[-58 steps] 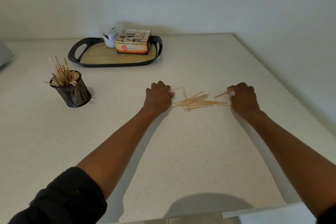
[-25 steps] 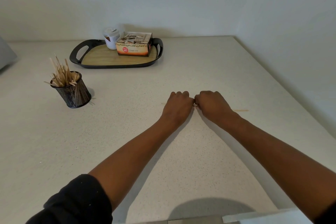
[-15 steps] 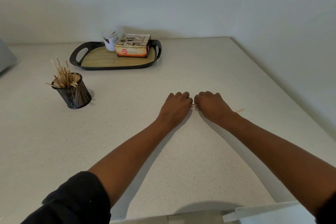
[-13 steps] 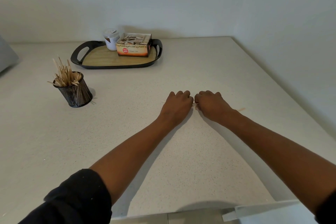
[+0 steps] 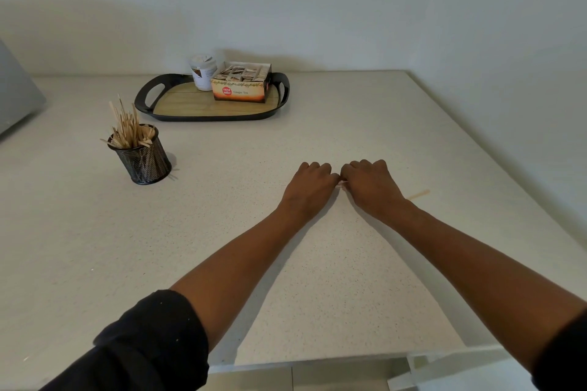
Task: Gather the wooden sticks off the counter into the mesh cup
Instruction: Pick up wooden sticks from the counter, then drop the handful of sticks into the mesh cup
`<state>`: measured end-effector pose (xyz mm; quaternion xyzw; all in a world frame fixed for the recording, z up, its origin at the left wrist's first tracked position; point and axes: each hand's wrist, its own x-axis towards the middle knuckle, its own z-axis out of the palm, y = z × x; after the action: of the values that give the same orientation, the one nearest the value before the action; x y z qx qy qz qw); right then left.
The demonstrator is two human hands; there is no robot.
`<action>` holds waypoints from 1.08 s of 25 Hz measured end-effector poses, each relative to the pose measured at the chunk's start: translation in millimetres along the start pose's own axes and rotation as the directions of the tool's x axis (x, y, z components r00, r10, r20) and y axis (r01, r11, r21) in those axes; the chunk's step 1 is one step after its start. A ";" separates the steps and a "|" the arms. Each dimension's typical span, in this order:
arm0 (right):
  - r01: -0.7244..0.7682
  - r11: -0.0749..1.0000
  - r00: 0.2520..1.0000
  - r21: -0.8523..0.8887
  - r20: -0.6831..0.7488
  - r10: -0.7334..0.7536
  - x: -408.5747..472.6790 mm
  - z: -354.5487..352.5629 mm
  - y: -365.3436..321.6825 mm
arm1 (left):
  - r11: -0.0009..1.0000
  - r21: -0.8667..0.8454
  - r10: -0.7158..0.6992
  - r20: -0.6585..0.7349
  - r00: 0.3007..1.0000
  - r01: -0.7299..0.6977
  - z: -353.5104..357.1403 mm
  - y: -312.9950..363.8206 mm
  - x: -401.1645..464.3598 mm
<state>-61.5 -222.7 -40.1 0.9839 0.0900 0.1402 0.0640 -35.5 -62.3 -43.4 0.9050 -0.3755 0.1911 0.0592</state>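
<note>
A person's left hand (image 5: pixel 309 186) and right hand (image 5: pixel 370 184) meet knuckle to knuckle on a pale speckled counter (image 5: pixel 317 279), fingers curled over a bundle of thin wooden sticks (image 5: pixel 340 185) (only the ends peek out between them). One stick end (image 5: pixel 418 194) shows beside the right wrist. The black mesh cup (image 5: pixel 144 159), bristling with sticks, stands well to the left.

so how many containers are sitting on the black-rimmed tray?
2. On the black-rimmed wooden tray: a white lidded jar at the back, and an open orange cardboard tea box just right of it, touching or nearly so. Nothing else shows there.
</note>
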 end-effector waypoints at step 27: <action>-0.173 0.444 0.938 0.879 0.011 0.345 83.4 -102.0 -163.3 | 0.706 -0.555 -0.509 0.036 0.860 0.440 -125.7 -120.4 -70.9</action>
<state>-38.1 -36.8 54.4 0.8660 0.0014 0.1668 -0.4714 -34.6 101.4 49.0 0.9023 -0.1639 0.1084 0.3837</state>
